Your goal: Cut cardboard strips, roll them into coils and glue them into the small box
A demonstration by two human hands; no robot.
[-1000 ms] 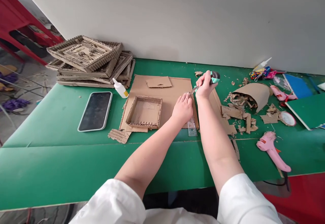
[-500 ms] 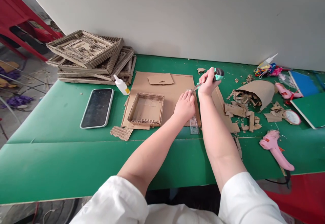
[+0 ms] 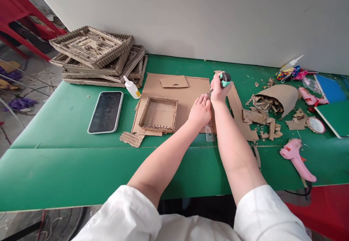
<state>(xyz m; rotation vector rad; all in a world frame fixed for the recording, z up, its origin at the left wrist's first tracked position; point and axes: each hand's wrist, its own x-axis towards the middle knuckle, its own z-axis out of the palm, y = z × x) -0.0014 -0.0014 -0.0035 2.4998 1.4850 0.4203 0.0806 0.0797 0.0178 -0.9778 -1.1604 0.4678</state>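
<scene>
Below a pale wall [image 3: 191,22], the green desk [image 3: 68,175] bore a cardboard sheet [image 3: 198,84] near its far edge; there the left hand [image 3: 200,110] pressed flat fingers over a clear ruler [image 3: 210,137] along the sheet's right edge, as the right hand [image 3: 219,91], fingers wrapped round a cutter [image 3: 225,80], drew closer than a second earlier, apparently lining it up with the ruler.

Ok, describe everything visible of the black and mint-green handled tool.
The tool is held tilted in the bare right hand, its rounded, plastic-looking handle uppermost. Its thin, metallic-looking shaft slants down toward the fingertips of the bare left hand, near the right edge of the flat brown cardboard sheet. What its tip touches is unclear.
</scene>
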